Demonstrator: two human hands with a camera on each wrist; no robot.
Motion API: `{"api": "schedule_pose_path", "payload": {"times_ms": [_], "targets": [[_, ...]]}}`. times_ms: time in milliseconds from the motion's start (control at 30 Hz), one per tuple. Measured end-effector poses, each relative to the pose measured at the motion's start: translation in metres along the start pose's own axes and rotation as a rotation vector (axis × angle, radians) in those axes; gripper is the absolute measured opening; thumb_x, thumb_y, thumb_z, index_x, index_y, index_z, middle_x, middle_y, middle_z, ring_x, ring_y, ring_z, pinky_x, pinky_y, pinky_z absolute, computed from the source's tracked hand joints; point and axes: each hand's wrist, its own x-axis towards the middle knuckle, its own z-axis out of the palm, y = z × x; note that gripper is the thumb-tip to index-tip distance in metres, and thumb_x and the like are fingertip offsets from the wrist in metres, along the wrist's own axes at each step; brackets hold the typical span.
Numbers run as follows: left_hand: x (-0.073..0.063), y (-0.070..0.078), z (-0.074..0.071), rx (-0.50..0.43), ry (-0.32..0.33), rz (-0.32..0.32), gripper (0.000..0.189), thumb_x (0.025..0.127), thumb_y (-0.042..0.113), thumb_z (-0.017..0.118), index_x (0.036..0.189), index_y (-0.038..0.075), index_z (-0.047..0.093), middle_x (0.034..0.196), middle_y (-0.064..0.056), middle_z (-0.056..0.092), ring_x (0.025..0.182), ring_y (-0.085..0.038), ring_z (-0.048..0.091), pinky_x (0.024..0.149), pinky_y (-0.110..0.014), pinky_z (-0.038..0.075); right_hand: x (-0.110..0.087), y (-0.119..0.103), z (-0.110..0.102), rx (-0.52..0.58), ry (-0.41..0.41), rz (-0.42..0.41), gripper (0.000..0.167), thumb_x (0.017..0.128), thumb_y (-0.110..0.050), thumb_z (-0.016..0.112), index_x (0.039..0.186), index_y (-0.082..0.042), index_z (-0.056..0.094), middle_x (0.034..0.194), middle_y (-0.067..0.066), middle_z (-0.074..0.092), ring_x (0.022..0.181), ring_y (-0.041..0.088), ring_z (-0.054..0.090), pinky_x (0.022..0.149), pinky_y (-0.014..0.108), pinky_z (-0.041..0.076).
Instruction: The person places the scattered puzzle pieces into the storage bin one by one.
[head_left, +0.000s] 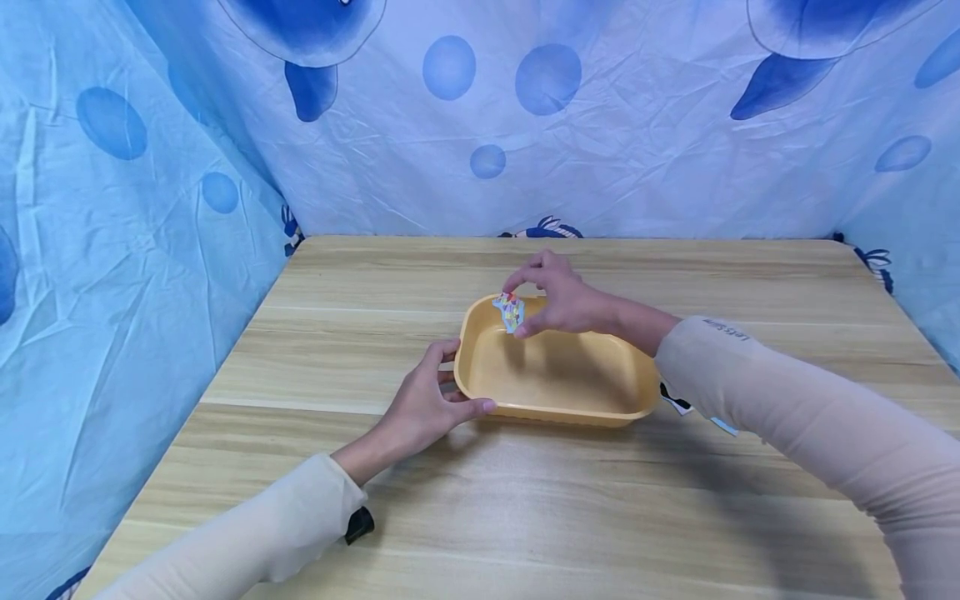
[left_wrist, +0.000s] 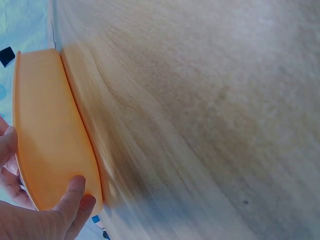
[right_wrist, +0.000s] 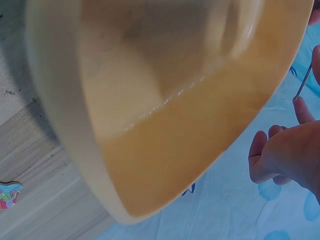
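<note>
A shallow yellow-orange plastic basin (head_left: 573, 414) stands on the table; its inner floor looks bare. My left hand (head_left: 420, 404) grips the basin's left end, thumb along the near rim and fingers round the side. The left wrist view shows that hand (left_wrist: 47, 217) against the basin's outer wall (left_wrist: 50, 120). Above the basin's left part, my right hand (head_left: 562, 296) pinches a small, flat, colourfully printed piece (head_left: 511, 312) of irregular outline between thumb and fingers. From the right wrist, the piece (right_wrist: 303, 80) appears edge-on as a thin line beside the right hand (right_wrist: 292, 152).
Another small printed piece (right_wrist: 9, 194) lies on the wooden table (head_left: 322, 358). In the head view, a black-and-white piece (head_left: 677, 403) and a light blue piece (head_left: 723, 426) show partly under the right forearm. A blue patterned curtain (head_left: 420, 167) hangs behind the table and at its sides.
</note>
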Motion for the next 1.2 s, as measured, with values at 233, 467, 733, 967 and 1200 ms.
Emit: {"api": "schedule_pose_path", "payload": {"times_ms": [233,467,733,967,1200], "targets": [[-0.012,0.030,0.000,0.005,-0.016,-0.040,0.086,0.074,0.002,0.082,0.143,0.003,0.031,0.143,-0.019,0.039,0.119,-0.038,0.054,0.086,-0.029,0.057,0.001,-0.004,0.003,-0.051,-0.022,0.015,0.057,0.067,-0.016,0.088,0.118,-0.013,0.064,0.131,0.014,0.035,0.126,0.032,0.026,0.100,0.051,0.029],[-0.014,0.036,-0.001,0.003,-0.016,-0.043,0.085,0.074,0.002,0.082,0.143,0.003,0.031,0.143,-0.019,0.038,0.119,-0.039,0.054,0.086,-0.028,0.057,0.003,-0.003,0.009,-0.084,-0.045,0.019,0.056,0.065,-0.019,0.089,0.116,-0.014,0.065,0.127,0.013,0.036,0.125,0.032,0.025,0.099,0.053,0.027],[-0.013,0.035,0.000,0.004,-0.013,-0.045,0.085,0.074,0.001,0.082,0.143,0.001,0.032,0.142,-0.020,0.039,0.119,-0.040,0.054,0.086,-0.028,0.057,0.004,-0.006,0.014,-0.097,-0.055,0.025,0.056,0.065,-0.019,0.089,0.116,-0.013,0.066,0.126,0.014,0.037,0.123,0.033,0.026,0.098,0.056,0.027],[-0.002,0.010,-0.001,0.009,-0.008,-0.022,0.090,0.072,0.009,0.085,0.144,0.007,0.032,0.143,-0.015,0.040,0.118,-0.035,0.056,0.085,-0.028,0.057,0.005,-0.010,0.017,-0.148,-0.062,0.036,0.058,0.064,-0.021,0.091,0.116,-0.014,0.067,0.126,0.013,0.038,0.122,0.033,0.029,0.098,0.054,0.029],[0.000,0.002,-0.003,0.004,-0.008,0.006,0.089,0.071,0.015,0.087,0.142,0.010,0.034,0.141,-0.012,0.041,0.116,-0.033,0.058,0.084,-0.027,0.057,0.006,-0.012,0.020,-0.191,-0.075,0.025,0.058,0.065,-0.022,0.090,0.118,-0.016,0.067,0.126,0.012,0.037,0.122,0.033,0.029,0.096,0.052,0.030]]}}
